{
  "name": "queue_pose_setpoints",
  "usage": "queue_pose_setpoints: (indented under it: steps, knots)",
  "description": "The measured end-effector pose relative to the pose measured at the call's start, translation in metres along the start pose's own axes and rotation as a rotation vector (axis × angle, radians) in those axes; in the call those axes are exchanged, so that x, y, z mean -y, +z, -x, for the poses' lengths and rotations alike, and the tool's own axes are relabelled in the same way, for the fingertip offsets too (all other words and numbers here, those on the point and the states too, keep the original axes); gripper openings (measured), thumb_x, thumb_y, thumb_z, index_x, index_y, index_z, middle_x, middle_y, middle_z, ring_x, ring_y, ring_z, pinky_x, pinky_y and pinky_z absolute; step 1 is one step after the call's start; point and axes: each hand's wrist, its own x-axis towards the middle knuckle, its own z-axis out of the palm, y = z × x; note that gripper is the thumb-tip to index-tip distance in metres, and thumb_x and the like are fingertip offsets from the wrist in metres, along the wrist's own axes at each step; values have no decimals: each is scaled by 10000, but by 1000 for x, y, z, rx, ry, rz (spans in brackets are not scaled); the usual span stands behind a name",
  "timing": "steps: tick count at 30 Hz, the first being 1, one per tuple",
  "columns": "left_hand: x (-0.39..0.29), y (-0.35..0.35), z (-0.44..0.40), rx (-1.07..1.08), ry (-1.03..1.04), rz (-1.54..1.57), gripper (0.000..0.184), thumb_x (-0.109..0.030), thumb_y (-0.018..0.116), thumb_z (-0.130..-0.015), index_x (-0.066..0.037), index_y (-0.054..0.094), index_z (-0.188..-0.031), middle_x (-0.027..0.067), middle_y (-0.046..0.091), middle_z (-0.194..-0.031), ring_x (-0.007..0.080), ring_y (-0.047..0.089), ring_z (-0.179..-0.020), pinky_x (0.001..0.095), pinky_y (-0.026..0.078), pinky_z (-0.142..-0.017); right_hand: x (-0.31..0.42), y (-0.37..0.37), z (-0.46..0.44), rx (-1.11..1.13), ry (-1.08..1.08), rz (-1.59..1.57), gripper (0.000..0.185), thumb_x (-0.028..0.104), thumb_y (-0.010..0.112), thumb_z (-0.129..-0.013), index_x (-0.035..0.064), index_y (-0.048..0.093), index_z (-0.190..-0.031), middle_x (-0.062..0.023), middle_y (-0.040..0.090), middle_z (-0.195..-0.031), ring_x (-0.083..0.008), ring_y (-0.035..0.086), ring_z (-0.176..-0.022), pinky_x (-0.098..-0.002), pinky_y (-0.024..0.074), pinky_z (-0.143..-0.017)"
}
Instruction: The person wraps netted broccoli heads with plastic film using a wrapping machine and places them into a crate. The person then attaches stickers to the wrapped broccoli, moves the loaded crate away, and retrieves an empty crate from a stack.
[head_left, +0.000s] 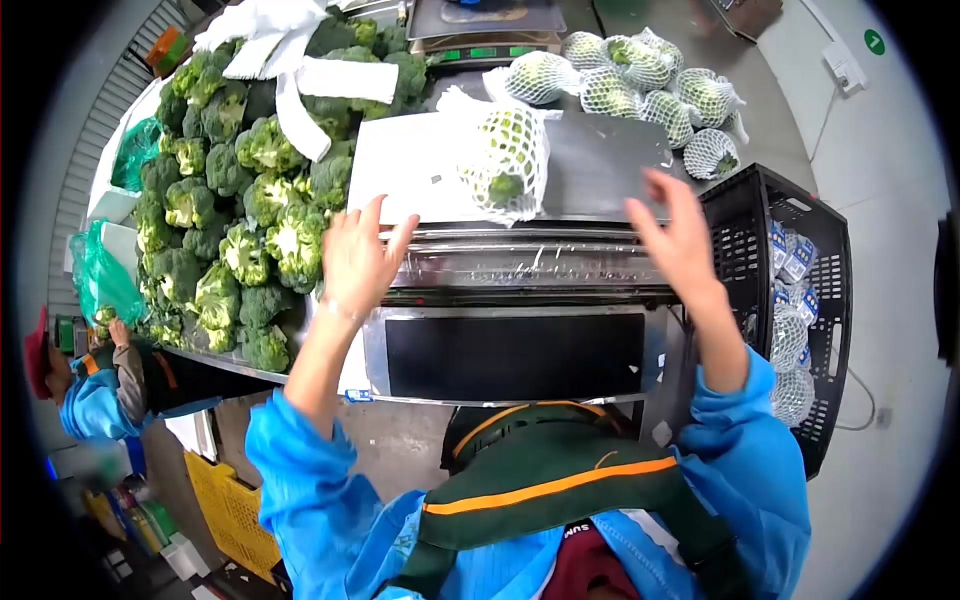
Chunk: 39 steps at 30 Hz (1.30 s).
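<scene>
A broccoli head in a white foam net [503,160] lies on the metal top of the wrapping machine [600,150], between my hands. My left hand [362,255] hovers at the machine's left edge, fingers apart and holding nothing. On the other side, my right hand [680,238] is raised with its fingers spread, also holding nothing. Neither hand touches the netted broccoli. A roll of clear film [530,262] runs across the machine in front of it, above a black plate [515,357].
Bare broccoli heads [245,200] are piled at left, with white foam nets [345,78] on top. Several netted broccoli [610,90] lie at back right, near a scale [485,50]. A black crate [825,330] holds labelled netted produce. Another person [100,390] works at far left.
</scene>
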Motion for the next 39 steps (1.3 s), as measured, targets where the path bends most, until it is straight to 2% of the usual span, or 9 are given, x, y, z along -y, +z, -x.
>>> queue_pose_setpoints:
  steps: [5, 13, 16, 18, 21, 23, 24, 30, 39]
  knots:
    - [-3, 17, 41, 179, 8, -379, 393, -457, 654, -704, -66, 671, -664, 106, 586, -677, 272, 489, -789, 397, 320, -735, -24, 24, 54, 151, 97, 779, 506, 522, 533, -775, 34, 650, -710, -115, 579, -774, -310, 501, -826, -426, 325, -798]
    - [25, -39, 48, 622, -642, 1316, 247, -227, 505, -817, -70, 472, -629, -33, 393, -562, 89, 350, -514, 232, 299, -511, 7, -47, 70, 224, 601, -669, 209, 193, 655, -733, 36, 586, -613, 21, 519, -574, -41, 406, -549, -219, 277, -494]
    - [18, -83, 13, 494, -317, 1534, 251, -181, 428, -870, -89, 429, -636, 17, 387, -436, 105, 359, -409, 246, 318, -436, 21, -99, 38, 128, 109, -708, 196, 140, 646, -665, 13, 572, -534, -60, 518, -549, -138, 470, -546, -234, 323, -507]
    - [2, -90, -38, 195, -340, 1710, 221, -187, 417, -907, -55, 526, -768, 83, 583, -668, 173, 589, -666, 305, 473, -653, 7, -114, -11, 113, -28, -1004, 223, 185, 603, -779, -12, 596, -674, -9, 427, -573, -102, 382, -534, -234, 289, -518]
    - [5, -29, -115, -36, 368, 474, 163, -71, 481, -876, -51, 596, -989, 52, 653, -918, 187, 589, -895, 335, 389, -893, -29, -75, -88, -54, 205, -913, 276, 235, 563, -853, -37, 586, -897, 7, 485, -676, -52, 358, -552, -223, 293, -517]
    - [25, 33, -131, 73, 778, -2, 468, -18, 515, -747, -131, 491, -1201, 17, 548, -1191, 164, 473, -1157, 366, 350, -953, -48, -27, -91, 85, 197, -187, 278, 135, 591, -763, 23, 582, -1017, -71, 601, -1063, -155, 550, -791, -286, 443, -741]
    - [22, 42, -128, 131, 879, 20, 664, 17, 525, -703, -156, 360, -1323, 63, 444, -1299, 205, 420, -1210, 399, 307, -1003, -107, -2, -90, 129, -318, 165, 424, 126, 626, -713, 41, 541, -1119, -115, 548, -1172, -248, 563, -939, -348, 440, -831]
    - [-29, 86, -134, 437, 601, 725, 876, -79, 695, -637, -113, 233, -1381, 190, 258, -1403, 339, 361, -1237, 393, 336, -1007, -69, 66, -66, 336, -189, -354, 908, 233, 789, -574, 19, 312, -1317, -203, 447, -1270, -343, 459, -1149, -373, 370, -965]
    - [-52, 4, -45, 659, 370, 882, 724, -331, 791, -584, -86, 412, -1151, 118, 630, -833, 261, 650, -686, 326, 526, -636, 6, -9, 4, 619, -199, -420, 857, 245, 833, -558, 9, 406, -1263, -140, 536, -1173, -232, 549, -1056, -335, 415, -918]
